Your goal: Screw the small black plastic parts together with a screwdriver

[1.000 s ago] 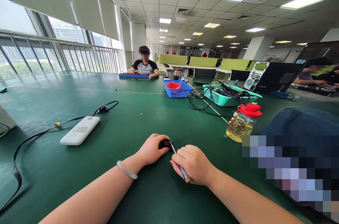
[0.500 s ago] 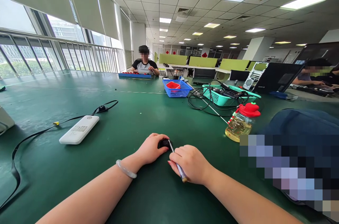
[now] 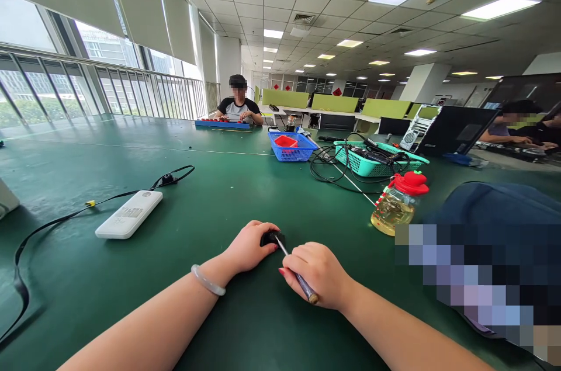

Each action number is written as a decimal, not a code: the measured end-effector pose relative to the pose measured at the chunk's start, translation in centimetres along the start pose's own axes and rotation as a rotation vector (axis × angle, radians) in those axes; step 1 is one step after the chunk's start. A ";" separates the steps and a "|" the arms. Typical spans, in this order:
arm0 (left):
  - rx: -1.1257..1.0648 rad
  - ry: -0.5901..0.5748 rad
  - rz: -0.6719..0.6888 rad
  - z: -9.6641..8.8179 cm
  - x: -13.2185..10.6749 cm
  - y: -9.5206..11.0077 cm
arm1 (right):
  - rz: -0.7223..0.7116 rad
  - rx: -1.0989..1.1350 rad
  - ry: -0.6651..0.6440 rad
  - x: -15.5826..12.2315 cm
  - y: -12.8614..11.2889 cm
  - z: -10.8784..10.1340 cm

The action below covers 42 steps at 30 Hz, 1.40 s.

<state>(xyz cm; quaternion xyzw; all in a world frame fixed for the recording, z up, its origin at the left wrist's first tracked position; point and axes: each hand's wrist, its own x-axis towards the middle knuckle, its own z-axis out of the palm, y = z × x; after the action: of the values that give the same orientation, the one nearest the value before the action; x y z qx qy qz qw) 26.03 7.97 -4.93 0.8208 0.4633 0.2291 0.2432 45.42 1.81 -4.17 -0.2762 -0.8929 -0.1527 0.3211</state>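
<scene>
Since half a second ago, the handle end of the screwdriver-like tool in the right hand has swung rightward, and its tip has shifted left, further over the small black part. Pushed hard at this slant, the tip could skid off the dark surface into the left hand, whose thumb lies just beside it; a slack hold there might also let the part twist on the bench.

The right fingers are curled closed around the handle, with the shaft jutting out ahead. Beyond them, the left fingers bend in a wide pinch around the black part, thumb on the near side; much of it is covered, so I cannot tell its full shape or whether the tip bears on it.

Farther out lie a white power bank to the left and a red-lidded bottle to the right, then a blue basket and a teal basket. Farther still, a co-worker sits behind a blue tray.
</scene>
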 end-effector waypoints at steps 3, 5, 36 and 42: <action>-0.001 -0.001 -0.008 0.0 0.0 0.0 | 0.014 -0.006 -0.028 0.0 -0.1 0.3; -0.005 -0.002 -0.007 0.0 0.0 0.1 | 0.024 -0.013 -0.048 0.0 -0.2 0.4; 0.017 0.001 -0.035 -0.2 -0.1 0.4 | -0.019 0.022 -0.081 -0.2 -0.4 0.1; 0.011 -0.001 -0.029 -0.2 -0.1 0.3 | 0.007 0.017 -0.097 -0.1 -0.4 0.3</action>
<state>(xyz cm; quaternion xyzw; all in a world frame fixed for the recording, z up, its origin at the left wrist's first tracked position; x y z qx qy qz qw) 26.05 7.77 -4.63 0.8153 0.4765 0.2225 0.2422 45.16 1.59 -4.49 -0.2837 -0.9077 -0.1302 0.2805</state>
